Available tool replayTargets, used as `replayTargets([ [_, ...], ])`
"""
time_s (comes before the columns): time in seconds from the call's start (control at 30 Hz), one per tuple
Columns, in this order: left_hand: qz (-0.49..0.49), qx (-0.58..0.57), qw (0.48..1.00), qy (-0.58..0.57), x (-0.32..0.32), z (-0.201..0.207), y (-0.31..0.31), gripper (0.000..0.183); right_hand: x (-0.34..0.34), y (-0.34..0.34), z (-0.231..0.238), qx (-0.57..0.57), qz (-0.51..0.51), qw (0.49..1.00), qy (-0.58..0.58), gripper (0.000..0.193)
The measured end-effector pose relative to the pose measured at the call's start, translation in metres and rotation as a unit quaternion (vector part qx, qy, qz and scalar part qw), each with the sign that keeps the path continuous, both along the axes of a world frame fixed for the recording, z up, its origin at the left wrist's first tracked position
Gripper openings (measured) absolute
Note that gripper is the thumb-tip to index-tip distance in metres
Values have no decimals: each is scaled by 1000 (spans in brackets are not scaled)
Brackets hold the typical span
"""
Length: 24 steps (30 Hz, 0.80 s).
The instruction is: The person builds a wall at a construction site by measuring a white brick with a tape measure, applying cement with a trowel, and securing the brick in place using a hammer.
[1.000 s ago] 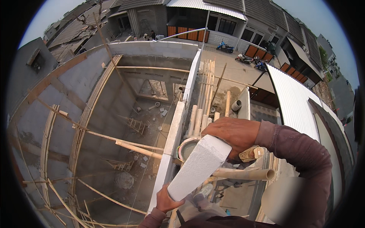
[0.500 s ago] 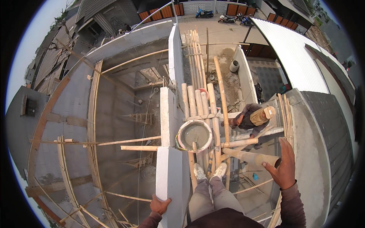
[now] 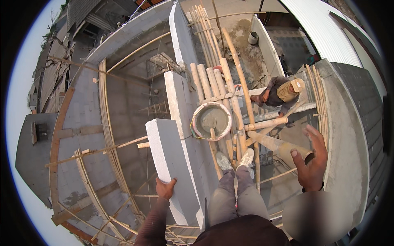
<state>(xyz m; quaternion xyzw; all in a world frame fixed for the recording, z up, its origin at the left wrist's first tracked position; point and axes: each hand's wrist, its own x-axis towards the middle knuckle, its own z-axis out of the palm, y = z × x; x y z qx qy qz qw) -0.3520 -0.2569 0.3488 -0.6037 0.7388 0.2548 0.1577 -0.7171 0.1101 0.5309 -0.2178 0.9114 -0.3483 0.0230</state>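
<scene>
A large pale lightweight concrete block (image 3: 174,164) sits on top of the white block wall (image 3: 174,94), skewed and jutting out past the wall's left side. My left hand (image 3: 165,188) grips its left edge. My right hand (image 3: 312,164) is raised at the right with fingers spread, holding nothing. It is close to the open end of a thick bamboo pole (image 3: 283,147); whether they touch I cannot tell. Ahead of my feet, a round bucket (image 3: 197,119) of wet grey mortar stands on the bamboo poles, with a trowel (image 3: 212,128) in it, handle toward me.
My shoes (image 3: 246,158) stand on narrow bamboo scaffolding (image 3: 213,84) high above the ground, with gaps between poles. A co-worker (image 3: 283,92) in a pale cap is lower at the right. Left of the wall is a deep room crossed by bamboo poles (image 3: 102,151). A thin string (image 3: 151,102) hangs there.
The block under my left hand has turned and shifted left, out of line with the wall. My right hand has stayed raised and open. The view has tilted downward.
</scene>
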Motion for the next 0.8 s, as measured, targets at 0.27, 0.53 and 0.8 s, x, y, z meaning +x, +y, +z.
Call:
replayTargets([
  [0.27,-22,-38,999,5,-52,-47,-42,89,0,-8,7,18,-14,999,-30,46],
  [0.53,-43,-41,998,7,-81,-108,-78,93,0,0,4,36,-30,997,-58,57],
  [0.8,-51,-74,996,-4,-79,-133,-91,97,-2,4,7,102,-19,992,-74,69],
])
